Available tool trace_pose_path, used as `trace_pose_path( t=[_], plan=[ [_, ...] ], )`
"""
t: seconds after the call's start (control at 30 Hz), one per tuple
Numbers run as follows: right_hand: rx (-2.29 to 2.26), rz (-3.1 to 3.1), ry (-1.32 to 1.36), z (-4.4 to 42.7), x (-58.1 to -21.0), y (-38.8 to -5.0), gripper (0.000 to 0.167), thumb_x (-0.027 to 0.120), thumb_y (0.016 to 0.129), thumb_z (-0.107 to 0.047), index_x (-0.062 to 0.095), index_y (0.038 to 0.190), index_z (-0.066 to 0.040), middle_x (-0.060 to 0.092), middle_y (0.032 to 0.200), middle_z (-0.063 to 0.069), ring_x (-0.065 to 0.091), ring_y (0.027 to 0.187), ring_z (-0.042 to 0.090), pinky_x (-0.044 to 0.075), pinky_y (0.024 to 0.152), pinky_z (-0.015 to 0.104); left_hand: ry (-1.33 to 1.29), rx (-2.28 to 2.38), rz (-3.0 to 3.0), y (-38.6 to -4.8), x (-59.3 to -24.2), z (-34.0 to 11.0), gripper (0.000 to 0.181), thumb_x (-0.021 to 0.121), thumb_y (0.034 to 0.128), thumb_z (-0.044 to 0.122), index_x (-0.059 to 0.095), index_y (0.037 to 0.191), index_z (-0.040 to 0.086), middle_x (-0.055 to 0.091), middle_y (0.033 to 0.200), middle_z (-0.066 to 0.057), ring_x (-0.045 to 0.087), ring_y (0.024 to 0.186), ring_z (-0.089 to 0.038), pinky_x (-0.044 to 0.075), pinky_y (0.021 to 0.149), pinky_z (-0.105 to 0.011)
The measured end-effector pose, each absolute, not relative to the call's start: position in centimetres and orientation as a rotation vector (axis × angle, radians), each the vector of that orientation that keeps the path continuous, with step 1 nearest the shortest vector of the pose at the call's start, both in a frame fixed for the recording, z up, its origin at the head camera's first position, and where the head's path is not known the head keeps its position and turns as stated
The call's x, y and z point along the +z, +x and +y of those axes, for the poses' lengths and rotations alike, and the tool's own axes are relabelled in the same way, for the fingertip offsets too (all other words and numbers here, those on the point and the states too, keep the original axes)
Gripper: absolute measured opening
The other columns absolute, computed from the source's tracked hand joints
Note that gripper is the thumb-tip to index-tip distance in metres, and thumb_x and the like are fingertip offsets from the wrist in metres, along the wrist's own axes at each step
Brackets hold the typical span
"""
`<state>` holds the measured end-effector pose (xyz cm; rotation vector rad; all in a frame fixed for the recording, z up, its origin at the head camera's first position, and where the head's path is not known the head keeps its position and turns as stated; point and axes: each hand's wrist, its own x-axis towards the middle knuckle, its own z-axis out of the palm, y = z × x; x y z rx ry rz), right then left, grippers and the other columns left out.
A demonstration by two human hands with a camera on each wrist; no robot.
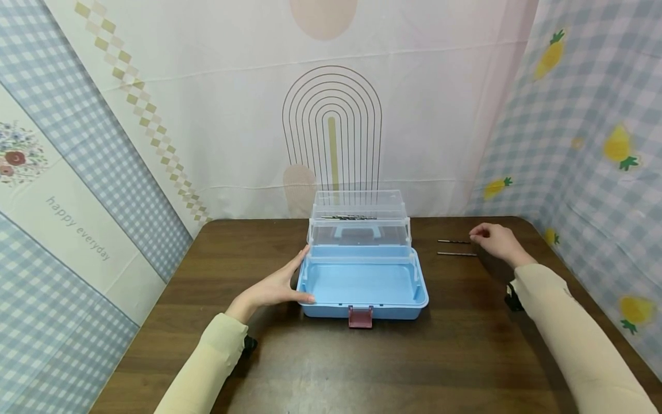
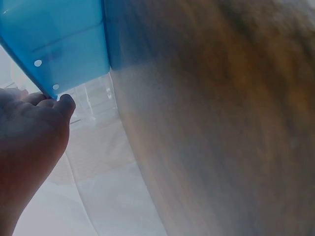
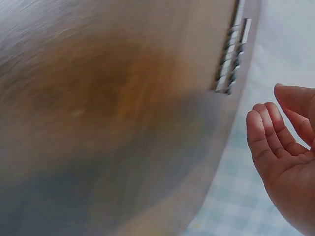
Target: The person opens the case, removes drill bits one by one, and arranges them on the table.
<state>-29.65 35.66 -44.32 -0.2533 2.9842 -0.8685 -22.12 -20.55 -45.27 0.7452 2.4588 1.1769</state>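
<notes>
A light blue box point(image 1: 362, 311) with raised clear trays stands open on the table. My left hand point(image 1: 274, 286) spans its left side, thumb on the front rim and fingers at the side; the left wrist view shows this hand point(image 2: 37, 123) against the blue wall point(image 2: 59, 39). Two thin drill bits lie right of the box, a rear one point(image 1: 451, 241) and a front one point(image 1: 455, 254). My right hand point(image 1: 496, 240) is at the right end of the rear bit; in the right wrist view the hand point(image 3: 285, 147) has bent fingers apart from both bits point(image 3: 226, 59).
Several dark drill bits point(image 1: 349, 217) lie in the upper clear tray. A pink latch point(image 1: 360, 317) hangs on the box front. The brown table point(image 1: 331, 368) ends at a patterned cloth point(image 1: 248, 115) behind, with checked cloth at both sides.
</notes>
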Motion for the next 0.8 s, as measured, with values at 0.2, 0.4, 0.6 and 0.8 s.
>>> trace_pose_path(
  t=[0.2,0.4,0.6,0.8],
  plan=[
    [-0.884,2.994,-0.281,34.0,-42.6,-30.6,0.040,0.052,0.107,-0.029,0.062,0.121,0.006,0.062,0.115,0.027,0.058,0.102,0.040,0.046,0.082,0.053,0.741,1.173,2.452,-22.1,-45.2,-20.5,0.122,0.085,0.0800,0.047,-0.005,0.162,0.035,-0.004,0.167,0.011,0.003,0.153,-0.016,0.016,0.120,-0.052],
    [-0.923,3.009,-0.356,31.3,-40.5,-31.9,0.032,0.054,0.106,-0.023,0.064,0.118,0.005,0.063,0.112,0.025,0.058,0.103,0.040,0.046,0.085,0.054,0.750,1.195,2.444,-22.0,-45.1,-20.5,0.119,0.084,0.0827,0.039,-0.004,0.162,0.034,-0.004,0.168,0.008,0.001,0.153,-0.020,0.015,0.119,-0.057],
    [-0.966,3.006,-0.436,28.2,-38.4,-32.9,0.030,0.055,0.105,-0.020,0.065,0.119,0.005,0.064,0.115,0.026,0.058,0.108,0.041,0.046,0.088,0.055,0.739,1.189,2.444,-22.1,-45.1,-20.5,0.120,0.085,0.0835,0.031,-0.006,0.162,0.031,-0.006,0.168,0.005,0.001,0.153,-0.022,0.014,0.119,-0.057],
    [-1.004,2.985,-0.506,25.2,-36.9,-33.7,0.024,0.057,0.104,-0.016,0.066,0.116,0.002,0.065,0.115,0.024,0.059,0.106,0.039,0.048,0.086,0.053,0.724,1.177,2.444,-22.1,-45.2,-20.4,0.121,0.085,0.0832,0.029,-0.007,0.162,0.030,-0.007,0.168,0.003,-0.001,0.153,-0.023,0.013,0.119,-0.057]
  ],
)
